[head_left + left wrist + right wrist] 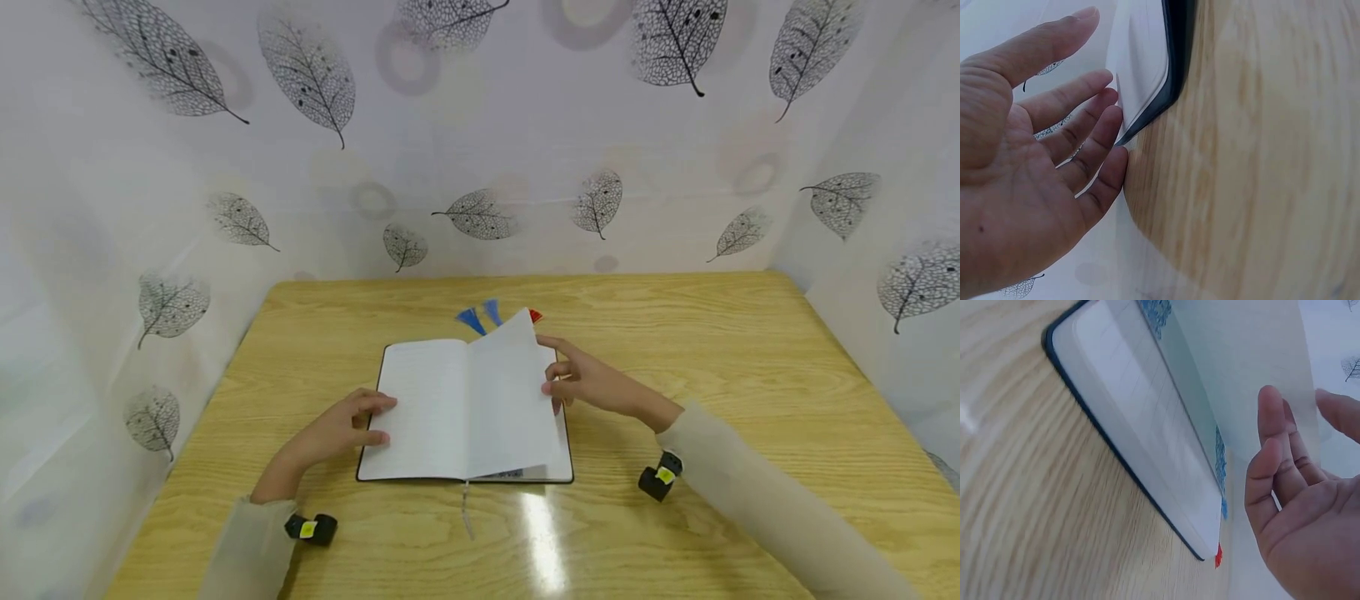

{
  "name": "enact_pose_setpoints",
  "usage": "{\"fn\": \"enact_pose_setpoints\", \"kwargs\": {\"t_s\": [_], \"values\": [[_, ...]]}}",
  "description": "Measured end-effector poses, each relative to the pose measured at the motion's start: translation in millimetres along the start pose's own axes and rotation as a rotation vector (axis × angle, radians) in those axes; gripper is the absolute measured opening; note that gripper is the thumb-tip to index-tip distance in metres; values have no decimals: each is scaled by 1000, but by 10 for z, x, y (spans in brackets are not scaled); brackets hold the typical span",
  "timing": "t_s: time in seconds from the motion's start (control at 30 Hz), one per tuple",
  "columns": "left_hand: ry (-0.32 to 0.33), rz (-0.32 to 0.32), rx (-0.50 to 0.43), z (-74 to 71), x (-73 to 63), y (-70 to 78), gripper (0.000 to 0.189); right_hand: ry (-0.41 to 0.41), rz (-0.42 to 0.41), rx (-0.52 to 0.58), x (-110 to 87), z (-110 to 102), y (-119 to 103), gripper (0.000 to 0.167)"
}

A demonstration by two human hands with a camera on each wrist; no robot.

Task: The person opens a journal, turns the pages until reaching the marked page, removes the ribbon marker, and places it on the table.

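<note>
An open notebook point(423, 408) with a dark cover and lined pages lies on the table. My right hand point(592, 383) pinches the outer edge of a lifted page point(506, 408) between thumb and fingers; in the right wrist view the page point(1241, 356) stands raised above the right side of the notebook point(1135, 419). Beneath it, a blue-patterned strip point(1159, 315) shows in part. My left hand point(348, 429) rests at the notebook's left edge, its fingers loosely extended, as the left wrist view also shows the hand point(1041, 137) beside the notebook's corner point(1144, 69).
Two blue tassels point(471, 320) and a red tassel point(536, 316) stick out past the notebook's top edge. A thin ribbon point(467, 508) hangs from its bottom. Leaf-patterned cloth point(480, 125) surrounds the wooden table point(712, 333) at the back and sides.
</note>
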State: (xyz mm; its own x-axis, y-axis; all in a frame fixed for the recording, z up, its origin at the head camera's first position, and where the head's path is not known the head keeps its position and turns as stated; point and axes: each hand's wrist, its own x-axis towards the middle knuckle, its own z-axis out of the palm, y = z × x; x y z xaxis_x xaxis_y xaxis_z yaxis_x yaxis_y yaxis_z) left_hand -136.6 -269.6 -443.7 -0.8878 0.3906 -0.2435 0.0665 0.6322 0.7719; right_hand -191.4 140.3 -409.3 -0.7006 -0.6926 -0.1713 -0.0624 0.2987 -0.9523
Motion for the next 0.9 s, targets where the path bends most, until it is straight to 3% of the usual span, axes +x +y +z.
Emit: {"fn": "enact_pose_setpoints", "kwargs": {"t_s": [0.17,0.4,0.63,0.73,0.9], "values": [[0,0,9,3,1,-13,58,-36,-59,66,-28,68,-33,68],[11,-47,14,25,-3,-25,59,-63,-63,116,24,243,-96,72],[10,-33,36,23,-9,-15,59,-106,-76,108,103,396,-129,69],[12,-32,40,21,-7,-24,58,-106,-60,81,164,476,-126,66],[19,-41,14,15,-8,-24,58,-52,41,-26,264,661,-117,64]]}}
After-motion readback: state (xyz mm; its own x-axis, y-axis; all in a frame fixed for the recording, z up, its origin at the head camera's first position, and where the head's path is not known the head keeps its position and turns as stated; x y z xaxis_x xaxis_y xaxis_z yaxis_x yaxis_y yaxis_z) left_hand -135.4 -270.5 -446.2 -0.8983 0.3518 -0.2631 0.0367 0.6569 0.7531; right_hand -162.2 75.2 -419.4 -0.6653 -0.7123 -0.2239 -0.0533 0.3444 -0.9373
